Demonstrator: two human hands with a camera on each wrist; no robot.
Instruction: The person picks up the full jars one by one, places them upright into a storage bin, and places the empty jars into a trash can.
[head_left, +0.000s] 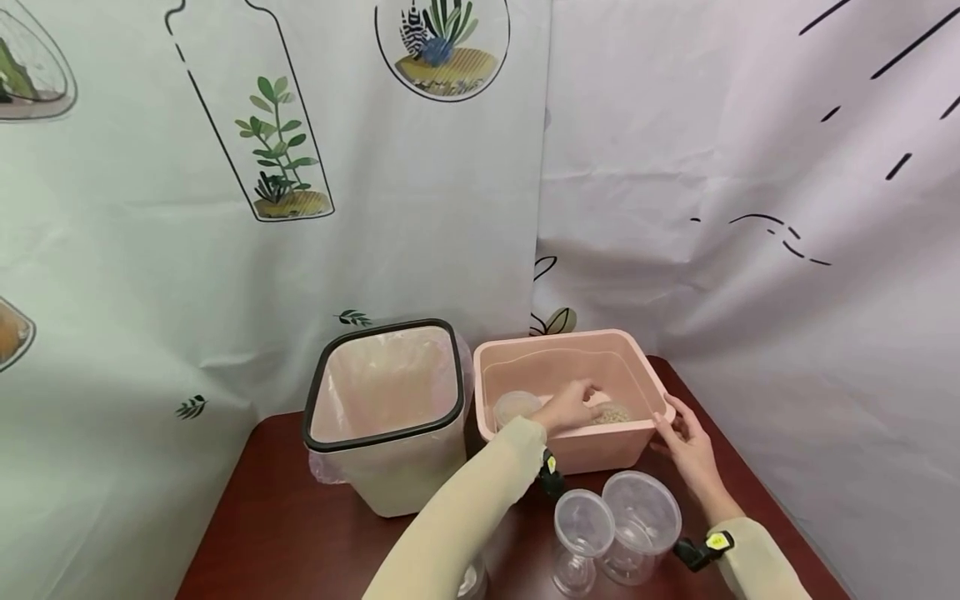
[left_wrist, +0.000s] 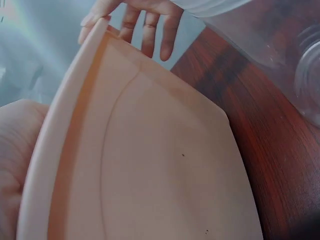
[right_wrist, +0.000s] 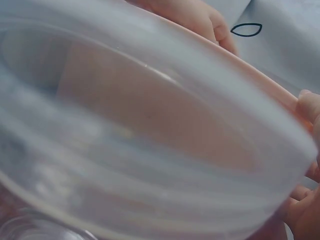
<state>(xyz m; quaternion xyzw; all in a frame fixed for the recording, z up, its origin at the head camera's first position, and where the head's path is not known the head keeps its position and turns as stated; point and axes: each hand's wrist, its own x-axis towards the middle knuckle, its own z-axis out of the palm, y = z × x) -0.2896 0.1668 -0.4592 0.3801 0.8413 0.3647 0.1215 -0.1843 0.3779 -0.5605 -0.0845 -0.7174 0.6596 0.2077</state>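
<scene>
In the head view, a pink bin [head_left: 592, 454] stands on the table. My left hand [head_left: 567, 407] reaches down inside it, its fingers beside a small heap of beige grains [head_left: 613, 414]; whether they hold anything cannot be seen. A round translucent piece [head_left: 517, 406] lies in the bin left of that hand. My right hand [head_left: 692, 450] grips the bin's front right corner, thumb and forefinger on the rim. In the left wrist view, the other fingers of the right hand [left_wrist: 150, 25] hang down outside the wall. The rim partly hides the left hand [left_wrist: 20, 145] there.
A black-rimmed, bag-lined trash can [head_left: 405, 479] stands left of the bin. Two clear plastic jars, a narrow one [head_left: 584, 525] and a wide one [head_left: 637, 521], stand in front of the bin. Another clear item [head_left: 472, 581] is partly behind my left sleeve. A printed curtain [head_left: 450, 217] hangs behind.
</scene>
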